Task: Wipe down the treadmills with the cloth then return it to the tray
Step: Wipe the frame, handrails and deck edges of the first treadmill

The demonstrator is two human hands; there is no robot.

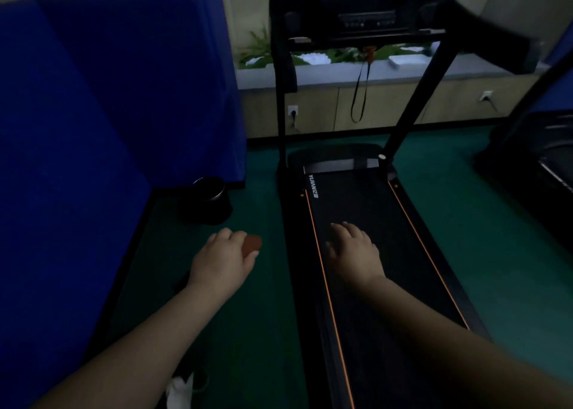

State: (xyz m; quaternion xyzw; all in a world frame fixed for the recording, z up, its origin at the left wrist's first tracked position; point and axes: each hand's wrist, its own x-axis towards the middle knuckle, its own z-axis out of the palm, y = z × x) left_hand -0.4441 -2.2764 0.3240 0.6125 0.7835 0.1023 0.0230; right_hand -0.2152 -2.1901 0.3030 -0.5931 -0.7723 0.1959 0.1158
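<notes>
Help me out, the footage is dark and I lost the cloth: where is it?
The small orange-brown cloth is in the left hand, above the green floor just left of the black treadmill's belt.

Cloth (251, 245) in left hand (224, 261), treadmill (366, 210)

cloth (251, 245) mostly hidden, console (356, 2) cropped

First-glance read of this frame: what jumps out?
The black treadmill with orange belt stripes fills the centre-right, running up to its dark console at the top. The right hand hangs open above the belt, while the left hand holds a small orange-brown cloth over the green floor. A tall blue padded mat walls off the left side.
</notes>
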